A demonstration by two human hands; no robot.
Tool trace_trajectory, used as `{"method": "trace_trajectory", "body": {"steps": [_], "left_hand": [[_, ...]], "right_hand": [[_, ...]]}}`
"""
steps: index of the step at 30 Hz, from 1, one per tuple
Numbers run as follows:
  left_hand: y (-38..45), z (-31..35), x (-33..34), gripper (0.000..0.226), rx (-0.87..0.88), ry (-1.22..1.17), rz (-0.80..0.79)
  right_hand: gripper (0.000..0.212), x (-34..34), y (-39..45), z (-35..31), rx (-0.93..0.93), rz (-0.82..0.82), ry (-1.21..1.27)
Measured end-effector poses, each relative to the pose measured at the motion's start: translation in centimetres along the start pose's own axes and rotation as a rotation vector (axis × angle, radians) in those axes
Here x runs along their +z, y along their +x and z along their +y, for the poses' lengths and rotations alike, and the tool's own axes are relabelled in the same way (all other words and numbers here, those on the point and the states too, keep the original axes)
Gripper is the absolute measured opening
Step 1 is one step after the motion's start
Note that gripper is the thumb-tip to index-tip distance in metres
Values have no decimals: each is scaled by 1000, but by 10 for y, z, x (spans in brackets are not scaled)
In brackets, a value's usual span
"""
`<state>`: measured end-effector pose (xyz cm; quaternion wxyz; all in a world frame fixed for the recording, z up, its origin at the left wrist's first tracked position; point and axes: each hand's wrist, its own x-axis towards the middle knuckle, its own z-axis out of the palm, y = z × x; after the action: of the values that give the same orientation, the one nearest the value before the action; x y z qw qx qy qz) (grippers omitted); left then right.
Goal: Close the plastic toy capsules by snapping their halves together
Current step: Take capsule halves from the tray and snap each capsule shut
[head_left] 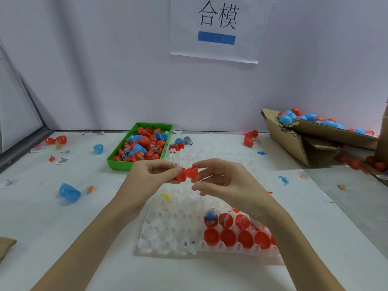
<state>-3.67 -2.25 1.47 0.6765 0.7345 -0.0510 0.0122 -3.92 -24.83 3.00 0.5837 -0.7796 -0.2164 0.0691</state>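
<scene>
Head view: on the white bench, at the far left, two red capsule halves lie side by side near the wall, and nearer the front a blue open capsule rests with its two smooth, rounded shells joined at a hinge; a single blue shell sits farther back. A green rectangular plastic tray holds a heap of red and blue shells, too many to count. In the middle, above the bench, the left hand pinches one half of a red capsule between thumb and fingers, with a small multicoloured item showing at its fingertips, while the right hand pinches the other half; the two glossy halves touch at an angle and are not snapped together. Below the hands lies a translucent white holder with round cups; at its right end a near row of four full red shells, plus a sliver of a fifth, sits in front of a row of four filled shells holding small wrapped items. At the far right a torn cardboard box spills smooth egg-shaped red and blue capsules.
</scene>
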Motion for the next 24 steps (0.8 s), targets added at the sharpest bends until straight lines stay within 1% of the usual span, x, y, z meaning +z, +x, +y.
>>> {"method": "trace_trajectory", "body": {"steps": [3,5,10,12,15,17,19,21,24], "left_hand": [[-1,1,4,7,35,47,29],[-2,3,7,8,51,63,27],[-6,8,13,11,30,-102,13],[-7,8,15,12,55,-106,7],[-8,7,16,14,110,-18,2],[-9,7,17,14,156,89,12],[-11,6,20,19,215,181,12],[-11,6,22,25,272,263,-16],[-11,6,22,30,299,330,-96]], "right_hand": [[27,9,3,4,-19,124,37],[23,12,4,7,-28,177,55],[20,16,5,6,-62,254,97],[19,18,5,4,-76,289,102],[18,22,5,5,-112,347,-2],[16,24,4,7,-162,395,-183],[18,26,3,8,-230,421,-323],[26,27,2,8,-293,433,-377],[34,27,2,7,-318,443,-399]]}}
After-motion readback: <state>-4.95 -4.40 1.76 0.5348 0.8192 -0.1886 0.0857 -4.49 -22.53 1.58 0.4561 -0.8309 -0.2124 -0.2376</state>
